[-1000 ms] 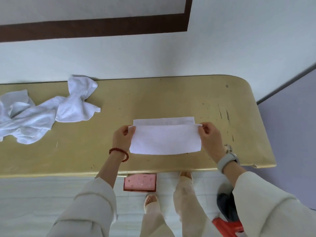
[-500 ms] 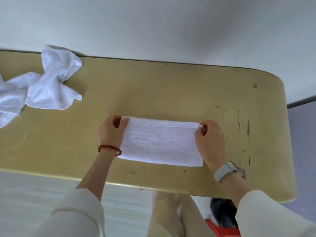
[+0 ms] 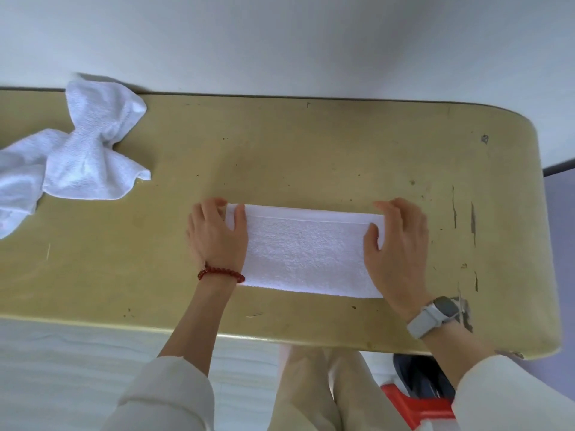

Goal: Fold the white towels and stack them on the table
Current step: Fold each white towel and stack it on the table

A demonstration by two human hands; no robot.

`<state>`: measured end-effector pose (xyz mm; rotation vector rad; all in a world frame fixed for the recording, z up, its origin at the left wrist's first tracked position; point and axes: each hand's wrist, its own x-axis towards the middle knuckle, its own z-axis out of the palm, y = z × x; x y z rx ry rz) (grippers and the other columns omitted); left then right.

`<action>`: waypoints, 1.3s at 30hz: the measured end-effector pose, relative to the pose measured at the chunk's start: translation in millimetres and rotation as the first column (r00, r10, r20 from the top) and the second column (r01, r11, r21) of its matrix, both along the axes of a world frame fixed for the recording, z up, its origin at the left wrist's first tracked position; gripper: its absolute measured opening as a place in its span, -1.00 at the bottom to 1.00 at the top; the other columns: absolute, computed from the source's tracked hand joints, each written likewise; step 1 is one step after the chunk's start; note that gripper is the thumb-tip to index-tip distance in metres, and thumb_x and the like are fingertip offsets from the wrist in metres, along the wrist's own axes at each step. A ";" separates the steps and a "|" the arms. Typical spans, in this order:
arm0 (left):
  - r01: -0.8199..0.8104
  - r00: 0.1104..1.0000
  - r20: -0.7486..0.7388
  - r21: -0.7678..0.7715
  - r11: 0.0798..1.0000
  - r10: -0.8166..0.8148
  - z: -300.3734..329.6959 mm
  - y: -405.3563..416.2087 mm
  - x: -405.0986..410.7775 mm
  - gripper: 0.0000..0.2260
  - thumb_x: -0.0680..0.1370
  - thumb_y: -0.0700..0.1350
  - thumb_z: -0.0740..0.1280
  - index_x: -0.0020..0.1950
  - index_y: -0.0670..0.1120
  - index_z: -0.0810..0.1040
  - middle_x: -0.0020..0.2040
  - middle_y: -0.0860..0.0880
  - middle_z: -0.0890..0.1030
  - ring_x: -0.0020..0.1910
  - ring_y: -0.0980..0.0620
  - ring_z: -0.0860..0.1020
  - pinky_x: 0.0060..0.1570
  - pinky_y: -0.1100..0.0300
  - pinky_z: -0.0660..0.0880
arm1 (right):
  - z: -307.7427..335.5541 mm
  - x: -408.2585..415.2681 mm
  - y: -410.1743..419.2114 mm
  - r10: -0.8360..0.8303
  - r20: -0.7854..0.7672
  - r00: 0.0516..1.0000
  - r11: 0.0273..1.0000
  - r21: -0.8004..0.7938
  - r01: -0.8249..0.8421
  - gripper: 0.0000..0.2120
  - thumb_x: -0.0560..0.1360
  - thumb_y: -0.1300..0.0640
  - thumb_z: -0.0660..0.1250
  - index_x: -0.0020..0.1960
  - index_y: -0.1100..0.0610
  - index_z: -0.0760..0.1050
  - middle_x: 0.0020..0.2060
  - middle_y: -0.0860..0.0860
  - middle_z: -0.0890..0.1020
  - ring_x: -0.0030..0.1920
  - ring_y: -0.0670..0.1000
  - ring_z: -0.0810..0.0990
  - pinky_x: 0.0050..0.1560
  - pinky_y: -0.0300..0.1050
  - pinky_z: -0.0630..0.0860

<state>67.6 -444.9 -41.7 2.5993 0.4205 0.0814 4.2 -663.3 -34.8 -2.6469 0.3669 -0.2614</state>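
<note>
Against a plain pale wall, the yellow table (image 3: pixel 311 150) is carrying one folded white towel (image 3: pixel 308 250) near its front edge. Both the left hand (image 3: pixel 217 237) and right hand (image 3: pixel 398 250) are lying flat, fingers spread, pressing its ends. Unfolded towels (image 3: pixel 77 157) are waiting crumpled at the far left; most folding and all stacking remains.

No readable text, labels, brand names, numbers or signs appear anywhere in view. The watch face (image 3: pixel 445 307) at about 4 o'clock is dark and shows no digits, and the folded white towel (image 3: pixel 306 250) carries no visible tag or print.
</note>
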 end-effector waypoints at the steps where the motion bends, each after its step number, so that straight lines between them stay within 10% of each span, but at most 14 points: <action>1: 0.095 0.992 0.075 0.047 0.994 -0.098 -3.5 0.4 -5.2 -0.73 0.50 -0.02 0.22 0.06 -0.16 0.52 0.00 -0.12 0.55 0.01 -0.09 0.44 -0.01 0.10 0.30 | -2.5 -2.2 6.3 0.095 0.043 0.995 0.992 -0.088 -0.091 -0.73 0.45 0.27 0.19 0.14 0.19 0.44 0.07 0.16 0.51 0.06 0.11 0.42 0.02 0.00 0.38; 11: 0.503 0.792 0.250 0.248 0.828 -0.556 -22.4 10.0 14.8 -0.88 0.46 -0.10 0.30 -0.14 -0.02 0.64 -0.07 0.02 0.63 0.07 0.00 0.38 0.11 0.06 0.22 | -21.6 40.6 54.4 0.333 -0.011 0.943 0.926 -0.187 -0.329 -0.77 0.46 0.11 0.13 -0.11 0.11 0.56 -0.16 0.02 0.56 -0.14 0.07 0.52 -0.07 -0.04 0.40; 24: 0.609 0.697 0.268 0.268 0.746 -0.665 -24.3 12.8 23.6 -0.84 0.49 -0.12 0.27 -0.15 -0.02 0.65 -0.16 0.06 0.62 -0.02 0.04 0.41 0.08 0.10 0.25 | -25.7 47.4 59.4 0.341 0.055 0.939 0.929 -0.175 -0.327 -0.80 0.50 0.14 0.13 -0.21 0.13 0.49 -0.28 -0.01 0.55 -0.25 0.05 0.50 -0.17 -0.07 0.38; 39: 0.560 0.809 0.094 0.178 0.809 -0.581 -12.2 -2.3 29.7 -0.88 0.45 -0.21 0.30 -0.20 -0.04 0.61 -0.21 0.04 0.61 -0.08 -0.05 0.51 0.04 0.13 0.26 | -26.9 54.5 64.8 0.275 0.030 0.961 0.954 -0.131 -0.268 -0.92 0.42 0.27 0.25 -0.19 0.11 0.48 -0.31 -0.01 0.55 -0.27 0.07 0.50 -0.15 -0.04 0.40</action>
